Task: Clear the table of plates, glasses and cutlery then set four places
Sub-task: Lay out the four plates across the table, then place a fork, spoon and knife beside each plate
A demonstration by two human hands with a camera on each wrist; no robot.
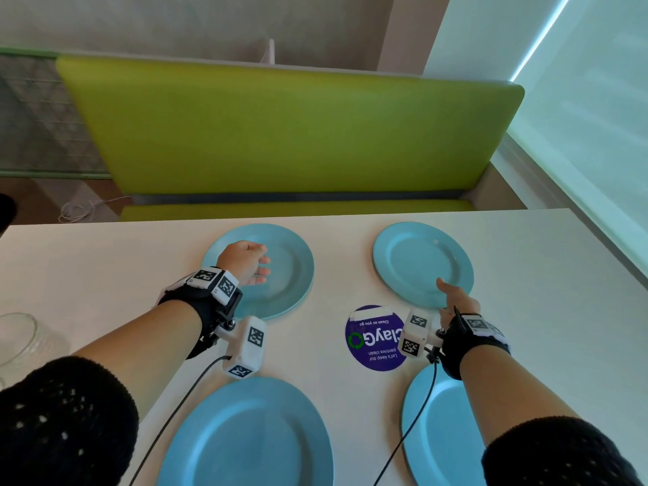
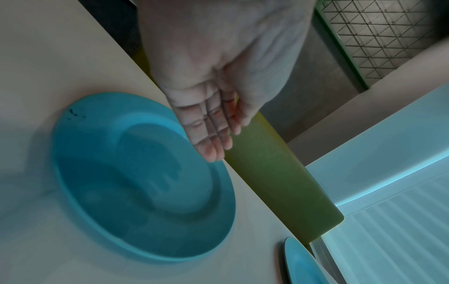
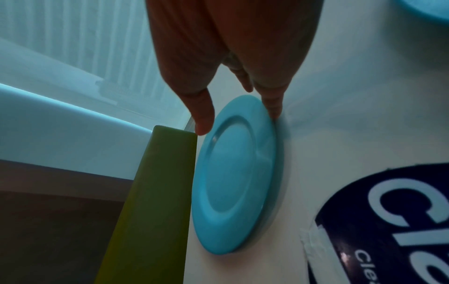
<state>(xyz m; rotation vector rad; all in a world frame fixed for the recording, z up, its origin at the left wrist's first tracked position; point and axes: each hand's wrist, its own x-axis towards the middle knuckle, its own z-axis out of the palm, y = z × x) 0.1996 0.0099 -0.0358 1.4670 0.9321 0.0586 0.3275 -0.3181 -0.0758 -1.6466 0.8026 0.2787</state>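
Four blue plates lie flat on the white table point(image 1: 87, 261). My left hand point(image 1: 257, 264) hovers over the far-left plate point(image 1: 287, 275) with straight, relaxed fingers point(image 2: 211, 138) and holds nothing. My right hand point(image 1: 452, 296) is at the near rim of the far-right plate point(image 1: 417, 257). In the right wrist view its straight fingers point(image 3: 273, 103) touch that plate's point(image 3: 233, 173) outer edge, while the thumb point(image 3: 203, 117) stands a little above the rim. The near-left plate point(image 1: 245, 440) and near-right plate point(image 1: 427, 436) lie under my forearms.
A clear glass point(image 1: 19, 340) stands at the table's left edge. A round purple sticker point(image 1: 375, 342) is stuck on the table between the plates. A green bench point(image 1: 280, 135) runs behind the far edge, and a window blind point(image 1: 596, 135) stands to the right.
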